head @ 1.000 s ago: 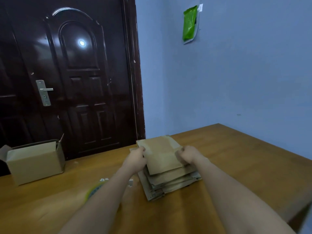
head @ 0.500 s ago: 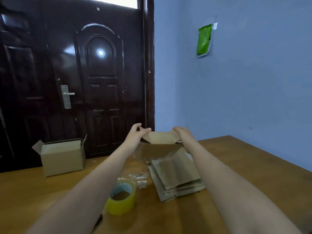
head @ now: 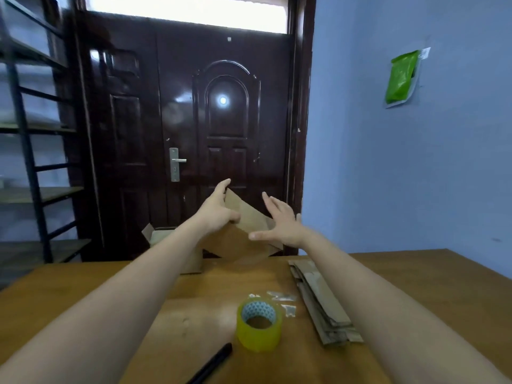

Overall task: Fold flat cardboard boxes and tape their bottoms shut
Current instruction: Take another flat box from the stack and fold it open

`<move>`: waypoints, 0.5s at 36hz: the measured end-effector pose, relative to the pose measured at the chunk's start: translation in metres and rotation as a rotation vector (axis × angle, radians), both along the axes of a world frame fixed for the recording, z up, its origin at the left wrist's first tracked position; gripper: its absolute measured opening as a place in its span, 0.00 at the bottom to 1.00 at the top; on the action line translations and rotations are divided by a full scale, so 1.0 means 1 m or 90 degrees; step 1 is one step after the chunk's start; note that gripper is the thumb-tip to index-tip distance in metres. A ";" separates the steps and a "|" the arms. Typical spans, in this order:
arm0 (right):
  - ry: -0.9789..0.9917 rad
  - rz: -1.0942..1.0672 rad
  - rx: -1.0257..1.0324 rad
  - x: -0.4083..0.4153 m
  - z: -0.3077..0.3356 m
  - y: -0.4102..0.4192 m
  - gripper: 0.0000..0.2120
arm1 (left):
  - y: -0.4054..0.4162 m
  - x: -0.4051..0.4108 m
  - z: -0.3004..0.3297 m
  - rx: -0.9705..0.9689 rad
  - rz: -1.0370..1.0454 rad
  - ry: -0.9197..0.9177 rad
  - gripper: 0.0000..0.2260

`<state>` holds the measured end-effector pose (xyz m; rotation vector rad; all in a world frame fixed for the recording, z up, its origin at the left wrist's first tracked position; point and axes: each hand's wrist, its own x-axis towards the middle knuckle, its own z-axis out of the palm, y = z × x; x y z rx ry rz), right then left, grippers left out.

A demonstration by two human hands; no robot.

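Though light and stiff, flat box [head: 241, 231] bends at creases; left hand [head: 219, 209] grips top corner, right hand [head: 279, 220] spread, holding nothing

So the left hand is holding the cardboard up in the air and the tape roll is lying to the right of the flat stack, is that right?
Not quite. The head view shows the tape roll to the left of the flat stack, not the right. The left hand does hold the cardboard up in the air.

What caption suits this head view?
Left hand holds a flat brown cardboard box above the wooden table; right hand spread open.
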<state>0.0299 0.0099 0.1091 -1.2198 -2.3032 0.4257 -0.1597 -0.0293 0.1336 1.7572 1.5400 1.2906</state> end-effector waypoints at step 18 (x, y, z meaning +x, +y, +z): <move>0.274 0.134 -0.188 -0.075 -0.035 0.010 0.59 | -0.027 -0.079 -0.013 0.182 0.207 -0.064 0.21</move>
